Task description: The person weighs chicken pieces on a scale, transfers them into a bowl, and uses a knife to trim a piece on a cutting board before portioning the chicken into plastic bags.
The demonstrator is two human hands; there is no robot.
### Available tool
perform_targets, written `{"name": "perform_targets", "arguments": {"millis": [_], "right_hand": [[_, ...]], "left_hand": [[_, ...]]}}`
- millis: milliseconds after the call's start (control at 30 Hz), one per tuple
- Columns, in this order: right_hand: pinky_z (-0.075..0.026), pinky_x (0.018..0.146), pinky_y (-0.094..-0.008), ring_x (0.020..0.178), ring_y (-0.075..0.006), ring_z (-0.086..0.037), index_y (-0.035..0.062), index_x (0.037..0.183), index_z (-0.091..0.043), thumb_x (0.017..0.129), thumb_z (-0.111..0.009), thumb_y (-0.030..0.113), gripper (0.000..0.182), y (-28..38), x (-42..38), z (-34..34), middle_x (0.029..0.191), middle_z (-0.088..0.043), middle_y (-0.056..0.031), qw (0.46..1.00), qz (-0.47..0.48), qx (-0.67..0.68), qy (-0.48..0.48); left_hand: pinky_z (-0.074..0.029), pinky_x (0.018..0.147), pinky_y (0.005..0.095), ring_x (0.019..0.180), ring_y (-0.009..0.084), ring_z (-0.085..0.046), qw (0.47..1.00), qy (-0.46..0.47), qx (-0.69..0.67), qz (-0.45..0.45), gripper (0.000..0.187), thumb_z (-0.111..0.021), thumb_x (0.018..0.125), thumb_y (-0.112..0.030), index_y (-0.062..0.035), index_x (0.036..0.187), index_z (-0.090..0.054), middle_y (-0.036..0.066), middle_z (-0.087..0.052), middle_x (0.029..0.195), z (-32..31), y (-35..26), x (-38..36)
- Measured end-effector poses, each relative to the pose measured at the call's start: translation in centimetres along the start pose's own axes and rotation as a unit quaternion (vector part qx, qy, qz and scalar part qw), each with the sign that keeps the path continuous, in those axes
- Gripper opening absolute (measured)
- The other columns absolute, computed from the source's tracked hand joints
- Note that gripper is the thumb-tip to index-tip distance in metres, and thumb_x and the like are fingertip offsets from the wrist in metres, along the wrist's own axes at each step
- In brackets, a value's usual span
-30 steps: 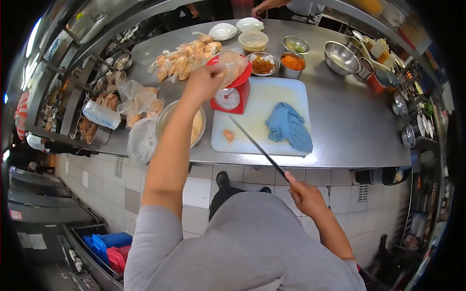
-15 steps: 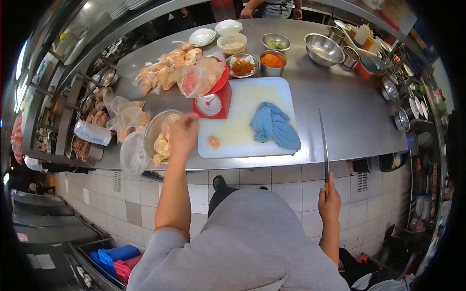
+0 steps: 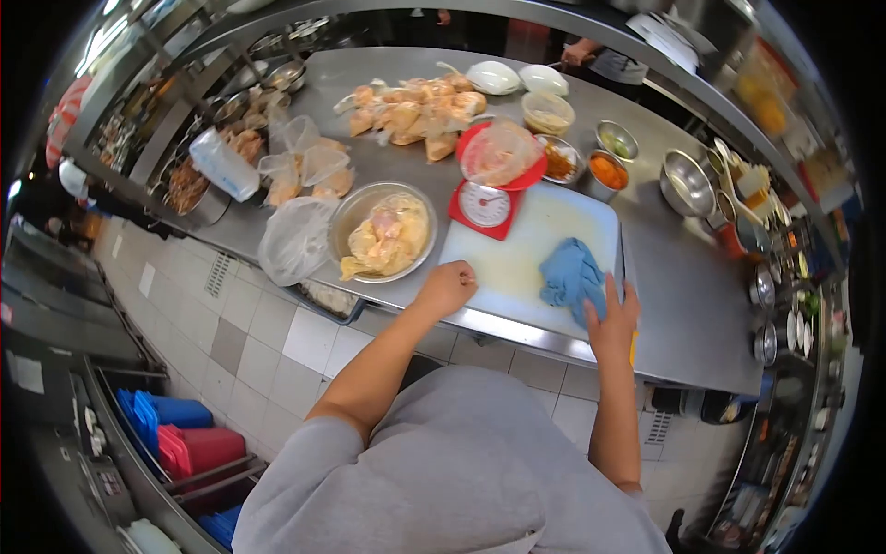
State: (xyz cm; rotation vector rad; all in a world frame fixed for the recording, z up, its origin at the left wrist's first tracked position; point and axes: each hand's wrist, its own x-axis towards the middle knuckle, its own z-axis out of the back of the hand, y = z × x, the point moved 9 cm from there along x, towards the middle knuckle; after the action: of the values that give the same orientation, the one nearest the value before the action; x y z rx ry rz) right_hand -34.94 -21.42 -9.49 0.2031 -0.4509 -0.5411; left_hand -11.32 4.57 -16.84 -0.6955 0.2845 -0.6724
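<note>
My left hand is curled closed at the near left corner of the white cutting board; what its fingers hold, if anything, I cannot tell. Left of it stands a metal bowl of raw chicken pieces. My right hand has its fingers spread at the board's near right corner, fingertips right at a crumpled blue cloth. A knife lies along the board's right edge, its yellow handle partly hidden by that hand.
A red kitchen scale bearing a bag of meat stands at the board's back left. Bagged chicken lies behind it. Metal bowls, one of orange food, line the back. Across the counter is a person's hand.
The view has turned left. My left hand has moved from the chicken bowl to the board's corner. My right hand has come up to the board, the knife now lying beside it.
</note>
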Motion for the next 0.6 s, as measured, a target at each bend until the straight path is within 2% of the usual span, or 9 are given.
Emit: {"name": "perform_targets", "arguments": {"millis": [100, 200, 267, 300, 333, 400, 467, 533, 600], "right_hand": [[-0.038, 0.116, -0.0577, 0.141, -0.0503, -0.04, 0.0214, 0.159, -0.048, 0.078, -0.09, 0.027, 0.091, 14.7, 7.5, 2.6, 0.159, -0.039, -0.0263, 0.982, 0.157, 0.106, -0.014], [-0.038, 0.117, -0.0567, 0.144, -0.05, -0.038, 0.0253, 0.16, -0.046, 0.072, -0.094, 0.028, 0.1, 23.7, 13.2, 2.5, 0.164, -0.034, -0.0242, 0.969, 0.221, 0.097, -0.055], [-0.037, 0.118, -0.0551, 0.147, -0.0514, -0.032, 0.0308, 0.163, -0.041, 0.067, -0.097, 0.03, 0.11, 27.4, 16.5, 0.5, 0.169, -0.025, -0.0221, 0.971, 0.224, -0.048, -0.069], [-0.045, 0.112, -0.0518, 0.139, -0.0444, -0.048, 0.0307, 0.154, -0.054, 0.067, -0.096, 0.031, 0.097, 29.4, 17.6, 0.3, 0.157, -0.045, -0.0252, 0.964, 0.225, -0.121, -0.076], [-0.045, 0.112, -0.0518, 0.139, -0.0444, -0.048, 0.0307, 0.154, -0.054, 0.067, -0.096, 0.031, 0.097, 29.3, 19.6, -1.5, 0.157, -0.045, -0.0252, 0.962, 0.229, -0.124, -0.076], [-0.052, 0.102, -0.046, 0.121, -0.0333, -0.065, 0.023, 0.135, -0.07, 0.077, -0.091, 0.031, 0.062, 25.2, 23.9, -9.8, 0.131, -0.067, -0.0208, 0.959, 0.202, -0.056, 0.188], [-0.057, 0.09, -0.0414, 0.098, -0.0291, -0.072, 0.0125, 0.114, -0.078, 0.093, -0.078, 0.026, 0.024, 27.6, 25.9, -5.6, 0.103, -0.075, -0.0144, 0.983, 0.181, -0.005, 0.022], [-0.057, 0.086, -0.0404, 0.094, -0.0296, -0.073, 0.004, 0.11, -0.076, 0.101, -0.07, 0.022, 0.021, 28.7, 28.0, -2.0, 0.104, -0.075, -0.0143, 0.977, -0.009, 0.21, -0.015], [-0.057, 0.084, -0.0393, 0.088, -0.027, -0.073, -0.0004, 0.111, -0.076, 0.102, -0.07, 0.024, 0.026, 30.8, 30.8, 1.8, 0.102, -0.077, -0.0158, 0.944, 0.181, 0.135, -0.241]], "left_hand": [[-0.06, 0.076, 0.0282, 0.092, 0.0086, -0.067, 0.917, 0.109, -0.372, 0.087, 0.015, -0.068, 0.094, -0.006, -0.0021, 0.109, -0.07, 0.003, -0.072, 0.103, 1.0, 0.8, -1.7], [-0.06, 0.079, 0.029, 0.091, 0.0107, -0.067, 0.879, 0.081, -0.468, 0.021, 0.02, -0.065, 0.094, 0.0, -0.0035, 0.113, -0.069, 0.004, -0.072, 0.105, 8.6, 1.6, -2.3], [-0.056, 0.083, 0.0268, 0.094, 0.0103, -0.067, 0.883, 0.055, -0.466, -0.018, 0.024, -0.064, 0.093, 0.005, -0.0025, 0.115, -0.068, 0.004, -0.071, 0.105, 15.2, 3.2, -3.2], [-0.055, 0.084, 0.0257, 0.094, 0.01, -0.066, 0.898, 0.002, -0.439, -0.04, 0.024, -0.064, 0.092, 0.005, -0.002, 0.115, -0.068, 0.004, -0.071, 0.106, 18.4, 5.4, -3.5], [-0.053, 0.085, 0.0246, 0.095, 0.0097, -0.066, 0.908, -0.052, -0.411, -0.06, 0.024, -0.065, 0.092, 0.006, -0.0014, 0.114, -0.068, 0.004, -0.071, 0.107, 21.5, 7.6, -4.0], [-0.052, 0.084, 0.0236, 0.094, 0.0092, -0.065, 0.912, -0.08, -0.402, -0.032, 0.024, -0.064, 0.091, 0.007, -0.001, 0.113, -0.068, 0.003, -0.071, 0.106, 26.3, 11.0, -5.9], [-0.05, 0.084, 0.0227, 0.094, 0.0088, -0.065, 0.912, -0.108, -0.396, 0.001, 0.024, -0.064, 0.09, 0.008, -0.0007, 0.112, -0.068, 0.002, -0.07, 0.105, 29.1, 15.9, -7.6], [-0.051, 0.083, 0.0261, 0.092, 0.0098, -0.065, 0.905, -0.121, -0.403, 0.065, 0.019, -0.063, 0.091, 0.005, -0.0003, 0.107, -0.07, 0.002, -0.072, 0.099, 30.2, 21.6, -9.4], [-0.051, 0.083, 0.0257, 0.091, 0.0097, -0.064, 0.9, -0.121, -0.41, 0.088, 0.018, -0.063, 0.091, 0.005, -0.0001, 0.107, -0.07, 0.001, -0.071, 0.098, 31.0, 25.5, -10.8]]}}
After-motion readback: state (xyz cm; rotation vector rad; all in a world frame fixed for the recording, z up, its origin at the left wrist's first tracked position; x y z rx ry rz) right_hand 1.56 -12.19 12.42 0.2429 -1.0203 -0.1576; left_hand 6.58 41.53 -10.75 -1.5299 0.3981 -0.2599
